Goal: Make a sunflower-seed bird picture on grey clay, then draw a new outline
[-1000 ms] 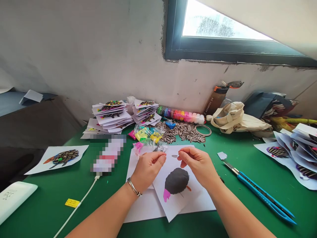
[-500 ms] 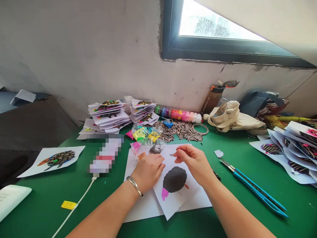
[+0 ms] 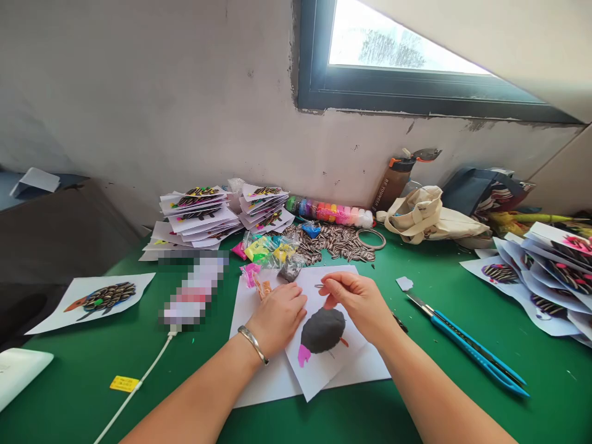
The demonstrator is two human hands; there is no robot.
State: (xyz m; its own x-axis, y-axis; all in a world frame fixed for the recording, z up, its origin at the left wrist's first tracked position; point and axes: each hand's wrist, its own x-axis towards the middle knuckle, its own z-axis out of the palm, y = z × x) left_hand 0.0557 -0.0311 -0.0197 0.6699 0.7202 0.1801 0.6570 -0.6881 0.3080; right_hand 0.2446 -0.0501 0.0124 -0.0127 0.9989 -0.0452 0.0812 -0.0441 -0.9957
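A white card [image 3: 319,383] lies on a larger white sheet [image 3: 259,394] and bears a dark grey oval [image 3: 322,330] of flattened clay with a small pink patch [image 3: 304,356] at its lower left. My left hand [image 3: 280,308], a silver bangle at the wrist, lies palm down on the card's left edge with its fingers stretched out. Above the oval, my right hand [image 3: 354,299] pinches a small, slim sunflower seed [image 3: 319,285], whose tip shows beyond the fingers. Bags of coloured clay [image 3: 272,250] and a heap of sunflower seeds [image 3: 337,242] lie farther back.
A blue utility knife [image 3: 478,351] lies at right with its blade out. Stacked seed pictures [image 3: 198,216] stand at back left, more [image 3: 550,277] at far right. A white cable [image 3: 139,385] runs across the left side. A brown bottle [image 3: 393,182] leans against the wall.
The view has shifted slightly, so everything sits a little farther left. My right hand has moved a little nearer to the grey oval, still pinching the seed; my left hand stays on the card.
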